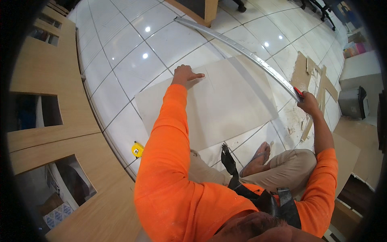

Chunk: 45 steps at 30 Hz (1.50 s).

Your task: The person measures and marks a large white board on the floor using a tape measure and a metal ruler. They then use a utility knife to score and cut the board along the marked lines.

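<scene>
A large off-white board (225, 105) lies flat on the tiled floor before me. My left hand (186, 75) rests at its far edge, thumb spread to the right and fingers bent near the rim. Off to the right, my right hand (309, 104) is closed around the near end of a long silver metal strip (246, 51). A small red tool (298, 92) shows at the same grip; its exact kind is unclear. The strip slants away over the board's right part, its far end near a desk leg. By my left sleeve sits a yellow tape measure (137, 149).
Broken board offcuts (321, 86) and crumbs litter the floor at right, near a grey bin (351, 102). Along the left runs a wooden cabinet front (48, 80) with cut-out openings. A wooden desk (209, 12) and chair wheels stand at the far side.
</scene>
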Tool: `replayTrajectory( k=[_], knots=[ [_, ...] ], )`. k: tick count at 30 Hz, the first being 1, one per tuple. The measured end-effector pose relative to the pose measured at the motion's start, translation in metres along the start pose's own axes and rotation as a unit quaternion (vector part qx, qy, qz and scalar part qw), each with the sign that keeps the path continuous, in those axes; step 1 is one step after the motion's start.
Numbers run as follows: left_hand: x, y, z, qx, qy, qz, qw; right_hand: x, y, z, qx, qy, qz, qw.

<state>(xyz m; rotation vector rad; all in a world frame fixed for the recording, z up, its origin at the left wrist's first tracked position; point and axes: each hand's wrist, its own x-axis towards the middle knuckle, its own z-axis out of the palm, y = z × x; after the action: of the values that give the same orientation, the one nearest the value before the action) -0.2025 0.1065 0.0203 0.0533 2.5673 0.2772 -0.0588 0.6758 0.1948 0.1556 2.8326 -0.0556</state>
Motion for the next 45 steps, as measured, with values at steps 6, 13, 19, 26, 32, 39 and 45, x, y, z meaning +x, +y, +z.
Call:
replayTrajectory(
  k=[6,13,19,26,32,39,45],
  knots=[
    [-0.008,0.05,-0.024,-0.052,0.019,0.044,0.998,0.015,0.038,0.006,-0.028,0.068,-0.012,0.997],
    [-0.09,0.09,-0.057,-0.004,0.162,0.05,0.985,0.053,0.084,-0.019,0.009,0.176,-0.008,0.984],
    [-0.155,0.067,-0.096,0.03,0.235,0.034,0.971,0.074,0.069,-0.108,0.05,0.246,-0.078,0.965],
    [-0.238,0.046,-0.099,0.051,0.248,-0.042,0.966,0.122,0.029,-0.195,-0.247,0.141,-0.205,0.937],
    [-0.296,0.022,-0.098,0.106,0.411,0.059,0.904,0.194,0.078,-0.122,-0.09,0.085,-0.135,0.983],
    [-0.306,0.036,-0.126,0.092,0.489,0.036,0.866,0.145,0.125,0.128,0.139,0.03,-0.002,0.99],
    [-0.299,0.046,-0.139,0.081,0.485,-0.015,0.87,0.112,0.103,0.177,0.142,0.055,0.046,0.987]
  ],
)
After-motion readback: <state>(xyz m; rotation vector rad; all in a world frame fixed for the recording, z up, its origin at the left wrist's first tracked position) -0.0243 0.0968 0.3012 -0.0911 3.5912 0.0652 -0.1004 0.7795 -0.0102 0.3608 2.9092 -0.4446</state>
